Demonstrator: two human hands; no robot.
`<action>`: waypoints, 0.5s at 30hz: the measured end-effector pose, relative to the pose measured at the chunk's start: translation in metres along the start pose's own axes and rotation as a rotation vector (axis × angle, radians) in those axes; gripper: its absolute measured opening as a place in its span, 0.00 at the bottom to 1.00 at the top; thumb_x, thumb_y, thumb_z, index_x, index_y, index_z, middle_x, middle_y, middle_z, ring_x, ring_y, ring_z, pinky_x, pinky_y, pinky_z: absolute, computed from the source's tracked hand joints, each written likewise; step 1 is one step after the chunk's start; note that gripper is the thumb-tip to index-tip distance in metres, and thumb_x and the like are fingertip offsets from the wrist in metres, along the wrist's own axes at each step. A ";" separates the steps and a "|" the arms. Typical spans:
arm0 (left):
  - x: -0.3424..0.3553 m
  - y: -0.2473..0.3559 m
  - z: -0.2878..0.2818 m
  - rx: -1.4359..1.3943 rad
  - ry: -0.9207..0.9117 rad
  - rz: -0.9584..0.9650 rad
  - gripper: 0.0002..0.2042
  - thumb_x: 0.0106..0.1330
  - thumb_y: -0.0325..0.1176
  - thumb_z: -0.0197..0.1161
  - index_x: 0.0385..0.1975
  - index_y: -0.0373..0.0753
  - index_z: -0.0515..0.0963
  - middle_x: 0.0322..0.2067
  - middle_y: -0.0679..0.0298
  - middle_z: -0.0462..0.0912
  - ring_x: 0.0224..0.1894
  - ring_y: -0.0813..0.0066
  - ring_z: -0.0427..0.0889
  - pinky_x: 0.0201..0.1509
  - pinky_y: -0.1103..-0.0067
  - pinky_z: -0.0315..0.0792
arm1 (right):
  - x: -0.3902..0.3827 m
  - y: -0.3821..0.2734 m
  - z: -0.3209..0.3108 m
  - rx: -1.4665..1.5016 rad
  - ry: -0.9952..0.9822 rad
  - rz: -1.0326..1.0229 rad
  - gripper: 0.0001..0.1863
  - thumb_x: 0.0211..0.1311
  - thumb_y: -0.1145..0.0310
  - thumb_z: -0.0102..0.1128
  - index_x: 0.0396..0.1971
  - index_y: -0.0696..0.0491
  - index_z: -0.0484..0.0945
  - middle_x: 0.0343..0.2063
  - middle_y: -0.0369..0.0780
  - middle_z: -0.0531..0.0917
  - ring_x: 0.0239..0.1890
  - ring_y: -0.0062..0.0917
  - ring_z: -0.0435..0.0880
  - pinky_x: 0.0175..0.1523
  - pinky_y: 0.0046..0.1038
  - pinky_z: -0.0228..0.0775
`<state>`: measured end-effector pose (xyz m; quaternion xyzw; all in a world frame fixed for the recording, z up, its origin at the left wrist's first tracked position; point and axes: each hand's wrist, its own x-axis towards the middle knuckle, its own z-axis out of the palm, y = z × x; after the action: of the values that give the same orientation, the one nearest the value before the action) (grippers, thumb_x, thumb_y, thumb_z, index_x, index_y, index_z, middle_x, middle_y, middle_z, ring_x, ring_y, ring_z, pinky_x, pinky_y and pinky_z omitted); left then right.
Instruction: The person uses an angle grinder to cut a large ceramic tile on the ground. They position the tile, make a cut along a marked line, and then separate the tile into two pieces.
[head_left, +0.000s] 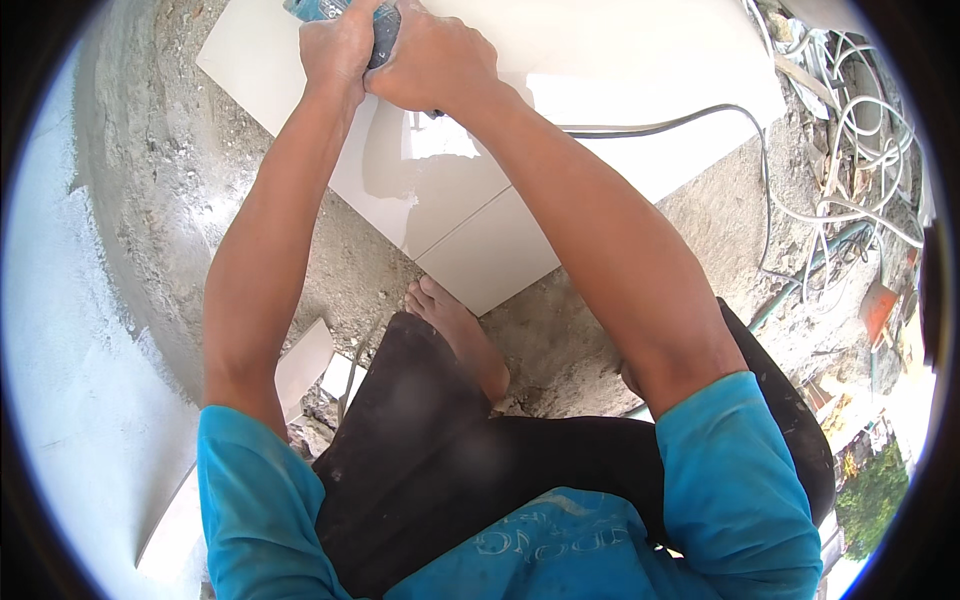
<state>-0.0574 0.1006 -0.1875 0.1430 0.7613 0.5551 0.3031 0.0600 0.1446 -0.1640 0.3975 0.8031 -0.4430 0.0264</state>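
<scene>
Rough, dusty ground (560, 350) is spreading across the work area, with a pale wall (90, 400) curving along the left rim and white cables (855, 150) tangling among rubble at the upper right. A large cream tile (650, 165) is lying on this ground, one corner pointing toward the person. A thin line (462, 224) is running across it near that corner, parallel to its lower right edge, and a wet patch (385, 160) is shining below the hands.

At the top edge, over the tile, the person is holding a blue and black power tool (384, 38). The left hand (335, 50) is gripping it from the left and the right hand (440, 55) is clasping it from the right, the two almost meeting. Its long axis seems to be slanting from upper left to lower right, the blue part pointing up and left; the frame is cutting off that end, and whether the tool is touching the tile cannot be told. A dark cord (700, 118) is trailing rightward from beneath the right forearm. A bare foot (462, 335) is resting just beside the tile's near corner.
</scene>
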 end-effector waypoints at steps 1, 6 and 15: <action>0.002 0.000 -0.004 -0.001 -0.026 -0.067 0.12 0.61 0.39 0.69 0.35 0.37 0.79 0.29 0.65 0.81 0.28 0.75 0.80 0.32 0.75 0.73 | -0.001 -0.001 0.001 -0.023 0.004 0.011 0.41 0.45 0.54 0.68 0.61 0.56 0.69 0.45 0.45 0.85 0.48 0.39 0.86 0.51 0.39 0.78; -0.003 0.004 -0.005 -0.020 -0.013 -0.119 0.25 0.55 0.42 0.76 0.46 0.31 0.77 0.38 0.61 0.82 0.36 0.73 0.83 0.40 0.75 0.77 | -0.001 0.005 0.015 -0.088 0.170 -0.051 0.37 0.41 0.53 0.69 0.54 0.55 0.73 0.31 0.44 0.88 0.35 0.38 0.89 0.42 0.38 0.80; -0.014 0.004 -0.001 -0.022 -0.001 -0.136 0.23 0.56 0.40 0.76 0.45 0.33 0.77 0.38 0.61 0.82 0.37 0.74 0.83 0.41 0.75 0.77 | -0.010 0.013 0.014 -0.041 0.163 -0.056 0.35 0.41 0.52 0.70 0.51 0.54 0.73 0.32 0.44 0.88 0.37 0.39 0.89 0.43 0.38 0.80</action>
<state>-0.0472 0.0938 -0.1791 0.0878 0.7631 0.5414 0.3420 0.0711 0.1324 -0.1779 0.4090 0.8224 -0.3931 -0.0430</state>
